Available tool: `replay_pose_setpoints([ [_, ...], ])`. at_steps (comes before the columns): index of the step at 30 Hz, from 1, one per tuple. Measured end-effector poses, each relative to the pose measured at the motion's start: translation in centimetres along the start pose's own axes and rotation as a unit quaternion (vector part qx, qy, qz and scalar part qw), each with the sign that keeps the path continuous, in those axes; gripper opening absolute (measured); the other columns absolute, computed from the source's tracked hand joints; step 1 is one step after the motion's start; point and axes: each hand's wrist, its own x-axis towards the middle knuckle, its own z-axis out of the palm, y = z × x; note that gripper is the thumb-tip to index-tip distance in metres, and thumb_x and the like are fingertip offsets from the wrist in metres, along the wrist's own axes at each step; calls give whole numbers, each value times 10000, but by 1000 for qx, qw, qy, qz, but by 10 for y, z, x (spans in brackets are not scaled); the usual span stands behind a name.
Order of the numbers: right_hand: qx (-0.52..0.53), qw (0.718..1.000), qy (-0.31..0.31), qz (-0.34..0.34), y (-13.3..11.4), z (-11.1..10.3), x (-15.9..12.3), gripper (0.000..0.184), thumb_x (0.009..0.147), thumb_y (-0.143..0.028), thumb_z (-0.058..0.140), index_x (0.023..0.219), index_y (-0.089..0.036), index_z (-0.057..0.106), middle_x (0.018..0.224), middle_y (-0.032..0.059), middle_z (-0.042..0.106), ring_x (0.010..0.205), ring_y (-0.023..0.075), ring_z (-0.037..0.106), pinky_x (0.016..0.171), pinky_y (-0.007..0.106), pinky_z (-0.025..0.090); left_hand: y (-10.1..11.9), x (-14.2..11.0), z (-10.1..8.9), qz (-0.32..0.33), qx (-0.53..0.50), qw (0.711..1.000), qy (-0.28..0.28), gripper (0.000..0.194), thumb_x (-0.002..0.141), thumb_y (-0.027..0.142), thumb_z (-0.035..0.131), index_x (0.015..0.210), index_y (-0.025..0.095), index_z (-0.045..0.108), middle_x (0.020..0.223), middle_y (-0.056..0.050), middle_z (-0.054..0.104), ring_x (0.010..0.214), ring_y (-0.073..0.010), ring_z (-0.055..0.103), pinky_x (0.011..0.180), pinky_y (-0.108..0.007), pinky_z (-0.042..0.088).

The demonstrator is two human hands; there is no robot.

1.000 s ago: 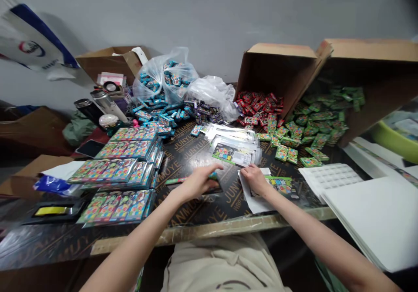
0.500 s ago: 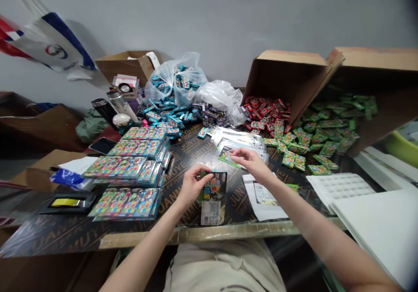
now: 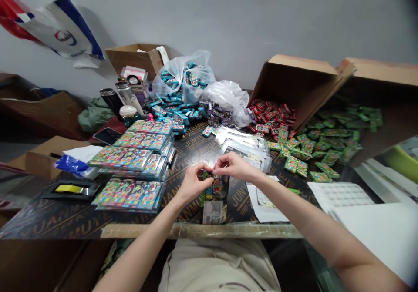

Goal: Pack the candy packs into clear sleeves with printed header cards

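Upright near the table's front edge stands a dark printed packet [image 3: 214, 211], its green, picture-covered face and pale label turned towards me. My left hand [image 3: 195, 181] grips it by the upper left edge between thumb and fingers. At the top edge, my right hand [image 3: 231, 166] is closed in a pinch, its fingertips touching those of the left; the exact spot it pinches is partly hidden. Just beyond lie overlapping clear plastic sleeves [image 3: 243, 144] with printed cards. Under my right forearm is a white sheet [image 3: 266, 211] with a printed card on it.
Stacked finished-looking packets [image 3: 129, 192] stand at the left, beside a black tape holder [image 3: 72, 189]. Blue boxes [image 3: 176, 113], red boxes [image 3: 272, 115] and green boxes [image 3: 326, 144] lie in heaps at the back. A cardboard box [image 3: 294, 83] opens forward. A white tray [image 3: 342, 194] lies right.
My left hand has turned the packet from lying flat to upright. My right hand has left the white sheet and moved left to the packet's top edge. The view has shifted slightly.
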Motion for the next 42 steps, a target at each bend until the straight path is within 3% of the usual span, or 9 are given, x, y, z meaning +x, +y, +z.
replay_pose_setpoints([
  [8,-61,993,101,-27,-4,17,-16,134,692,-277,600,622,-167,570,578,3,600,541,117,518,514,226,360,3,-2,13,5,30,995,98,69,648,205,623,666,150,586,618,23,573,586,-105,506,567,-212,387],
  [15,312,921,171,155,19,39,-16,308,616,-329,642,841,-221,461,551,-39,538,443,139,506,448,260,388,-1,-23,27,-87,-166,979,73,390,630,262,704,978,154,564,728,-12,646,643,-149,605,608,-254,477],
  [19,323,931,138,95,28,33,-15,414,783,-564,388,1007,-224,463,845,73,637,716,207,613,624,337,467,38,-62,6,-21,-50,994,92,204,742,244,609,935,183,634,862,-32,676,780,-197,636,693,-289,510],
  [23,-30,972,229,33,64,4,-12,569,763,-619,376,1157,-215,448,1220,140,493,1114,272,471,882,429,370,51,-100,-58,186,237,947,114,400,760,137,543,1123,303,574,1119,-5,615,1031,-238,567,944,-409,419],
  [27,-457,859,192,125,117,-41,-12,859,607,-589,606,1321,-219,305,1404,185,228,1293,379,152,962,554,176,-20,-112,-110,216,420,878,79,424,796,207,509,1215,267,494,1161,-47,593,1078,-242,539,1008,-475,322],
  [31,-573,805,59,142,139,-62,-7,784,724,-515,502,1338,-95,256,1317,268,329,1220,383,311,892,477,320,-74,-119,-126,126,546,828,-19,718,717,494,573,1326,192,340,1347,-136,396,1246,-335,335,1016,-558,215],
  [34,-582,807,20,100,137,-59,3,716,688,-379,568,1276,-39,341,1187,278,461,1104,370,446,822,410,387,-66,-114,-115,107,532,840,7,711,728,495,564,1328,196,327,1351,-135,392,1260,-310,319,1042,-549,147],
  [38,-578,814,-22,60,127,-54,19,412,738,-230,508,1115,-65,508,944,202,615,880,286,588,744,344,418,-27,-88,-70,90,386,915,73,487,787,357,542,1244,219,443,1311,-95,455,1228,-247,388,1054,-482,213],
  [42,-569,821,-12,49,120,-54,27,235,828,-192,411,970,-119,583,884,154,640,846,230,601,747,306,406,-2,-58,-17,15,200,980,2,455,787,366,537,1211,208,489,1254,-82,518,1160,-215,470,982,-383,369],
])
